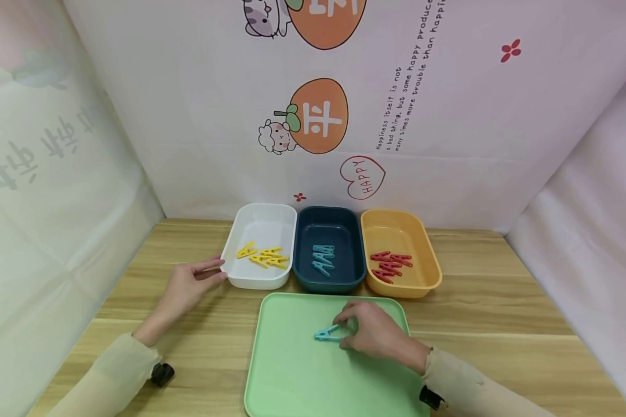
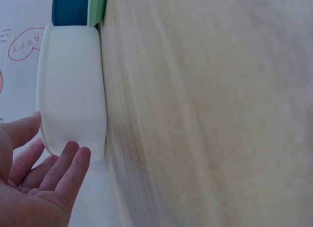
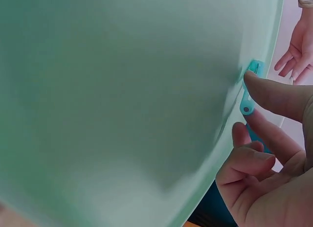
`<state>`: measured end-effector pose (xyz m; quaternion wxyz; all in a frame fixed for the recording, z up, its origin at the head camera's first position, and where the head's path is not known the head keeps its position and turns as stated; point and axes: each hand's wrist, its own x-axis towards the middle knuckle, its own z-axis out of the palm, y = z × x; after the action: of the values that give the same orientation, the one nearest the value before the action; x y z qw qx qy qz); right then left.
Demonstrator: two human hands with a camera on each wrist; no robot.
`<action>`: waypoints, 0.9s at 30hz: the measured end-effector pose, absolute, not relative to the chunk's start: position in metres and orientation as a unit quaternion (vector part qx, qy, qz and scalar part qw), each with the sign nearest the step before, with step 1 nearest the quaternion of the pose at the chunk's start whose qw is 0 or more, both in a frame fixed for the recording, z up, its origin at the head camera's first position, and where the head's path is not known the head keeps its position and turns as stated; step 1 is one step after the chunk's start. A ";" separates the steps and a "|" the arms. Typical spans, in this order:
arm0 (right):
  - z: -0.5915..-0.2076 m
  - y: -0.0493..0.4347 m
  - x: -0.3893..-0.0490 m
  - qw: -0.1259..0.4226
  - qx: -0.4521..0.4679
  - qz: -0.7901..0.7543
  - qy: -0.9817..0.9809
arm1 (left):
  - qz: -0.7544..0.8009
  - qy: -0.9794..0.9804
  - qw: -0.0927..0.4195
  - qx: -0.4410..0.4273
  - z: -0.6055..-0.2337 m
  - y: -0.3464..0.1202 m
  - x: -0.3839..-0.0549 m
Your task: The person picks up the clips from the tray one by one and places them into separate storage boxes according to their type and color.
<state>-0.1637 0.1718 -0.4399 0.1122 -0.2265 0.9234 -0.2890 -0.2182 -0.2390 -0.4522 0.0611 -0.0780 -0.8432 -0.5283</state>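
My right hand (image 1: 375, 330) is over the green tray (image 1: 287, 370), thumb and index finger pinching the handle ends of a light-blue clothespin (image 1: 326, 333). In the right wrist view the thumb (image 3: 279, 95) covers part of that clothespin (image 3: 248, 102), close to the tray surface. At the left end of the white bin (image 1: 258, 282), my left hand (image 1: 188, 286) rests its loosely extended fingers against the wall. The left wrist view shows its thumb (image 2: 24, 130) by the rim and the other fingers near the end wall; nothing is held there.
Yellow clothespins (image 1: 268, 256) lie in the white bin. The dark blue bin (image 1: 330, 223) beside it holds several blue clothespins (image 1: 323, 259), and the orange bin (image 1: 422, 255) holds red ones (image 1: 389, 266). A printed cloth (image 1: 219, 116) hangs behind the wooden table (image 1: 203, 336).
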 end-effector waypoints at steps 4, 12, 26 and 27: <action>-0.440 0.176 -0.165 0.119 -0.218 -0.320 0.914 | -0.526 -0.845 0.060 -0.076 -0.452 -0.239 -0.218; -0.438 0.182 -0.165 0.135 -0.198 -0.353 0.904 | -0.526 -0.844 0.059 -0.081 -0.452 -0.239 -0.219; -0.435 0.191 -0.163 0.143 -0.188 -0.393 0.889 | -0.528 -0.844 0.057 -0.080 -0.451 -0.239 -0.218; -0.434 0.191 -0.163 0.145 -0.184 -0.394 0.889 | -0.528 -0.844 0.057 -0.080 -0.451 -0.239 -0.218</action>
<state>-0.1629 0.1914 -0.4342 0.1447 -0.1840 0.8888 -0.3940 -0.2176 -0.2392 -0.4511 0.0569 -0.0799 -0.8436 -0.5279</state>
